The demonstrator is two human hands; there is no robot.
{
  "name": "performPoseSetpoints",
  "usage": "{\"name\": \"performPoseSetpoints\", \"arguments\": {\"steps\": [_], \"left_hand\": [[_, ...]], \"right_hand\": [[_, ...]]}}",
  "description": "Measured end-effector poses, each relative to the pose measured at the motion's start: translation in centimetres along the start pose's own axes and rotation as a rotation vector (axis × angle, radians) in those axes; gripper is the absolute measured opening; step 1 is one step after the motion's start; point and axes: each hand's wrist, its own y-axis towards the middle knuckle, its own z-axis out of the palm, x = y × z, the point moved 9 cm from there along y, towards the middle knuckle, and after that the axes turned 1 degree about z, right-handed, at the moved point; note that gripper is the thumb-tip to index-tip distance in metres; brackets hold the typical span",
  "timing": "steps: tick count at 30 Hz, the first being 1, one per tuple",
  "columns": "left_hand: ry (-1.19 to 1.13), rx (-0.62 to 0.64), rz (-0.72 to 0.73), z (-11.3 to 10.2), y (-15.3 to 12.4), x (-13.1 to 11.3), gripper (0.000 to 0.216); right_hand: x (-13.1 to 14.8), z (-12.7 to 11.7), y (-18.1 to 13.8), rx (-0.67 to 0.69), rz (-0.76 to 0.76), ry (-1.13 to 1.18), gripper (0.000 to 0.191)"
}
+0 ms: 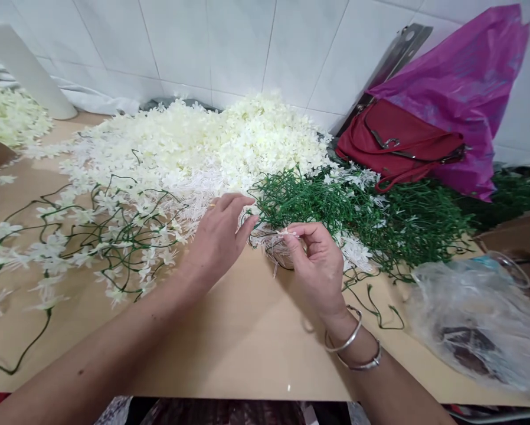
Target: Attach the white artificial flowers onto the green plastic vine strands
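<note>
My right hand pinches a small, thin white flower piece between thumb and forefinger, just above the table. To its left, my left hand hovers with thumb and forefinger apart, close to the tangle of green artificial stems. Whether a stem touches its fingertips is hard to see. Behind both hands lies a big heap of cream artificial petals. White spiky stamen pieces spread in front of that heap. Left of my left arm, several white flowers on green stems lie loosely across one another.
A red handbag and a purple plastic bag rest against the tiled wall at right. Nearer stands a clear plastic bag with dark contents. A white roll leans at far left. The table's front edge runs below my arms.
</note>
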Motion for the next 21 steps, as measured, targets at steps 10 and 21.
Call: {"name": "performPoseSetpoints", "arguments": {"steps": [10,21], "left_hand": [[-0.118,-0.115,-0.164,-0.6,-0.1,3.1,0.011],[-0.365,-0.196,-0.487,-2.3,-0.9,5.4,0.011]], "right_hand": [[0.6,-2.0,0.8,-0.158,-0.039,0.048,0.01],[0.8,-0.9,0.4,-0.07,-0.038,0.039,0.005]]}}
